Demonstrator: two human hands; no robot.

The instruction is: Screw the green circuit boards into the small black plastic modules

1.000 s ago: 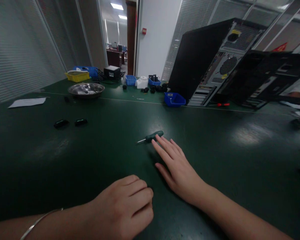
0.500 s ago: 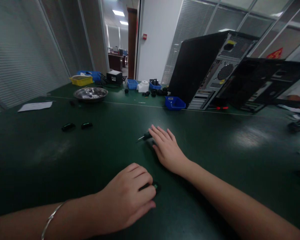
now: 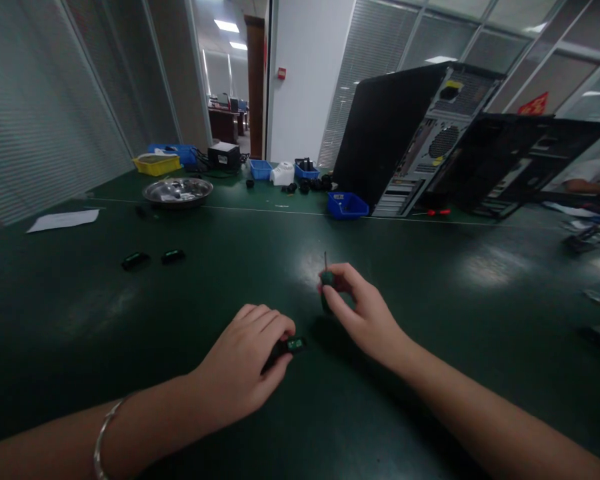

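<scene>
Between the thumb and fingers of my left hand (image 3: 253, 353) is a small black device with a green circuit board (image 3: 295, 344) showing at its end. My fingers cover the rest of it. My right hand (image 3: 360, 310) grips a screwdriver (image 3: 327, 280) by its dark handle, above the table, with the thin shaft pointing up and away from me. Farther off to the left, two similar small black devices lie side by side, a left one (image 3: 135, 260) and a right one (image 3: 173, 256), each with some green on top.
On the green table (image 3: 220, 267) stand a metal bowl (image 3: 178, 193) with small parts, a yellow basket (image 3: 157, 164), a blue bin (image 3: 347, 205) and a tilted-looking computer tower (image 3: 395, 133). A paper sheet (image 3: 64, 220) lies at left. Another person's arm (image 3: 587, 187) shows at far right.
My right hand has picked the screwdriver up off the table and turned its tip from pointing left to pointing up. My left hand has shifted slightly up and left with the black device.
</scene>
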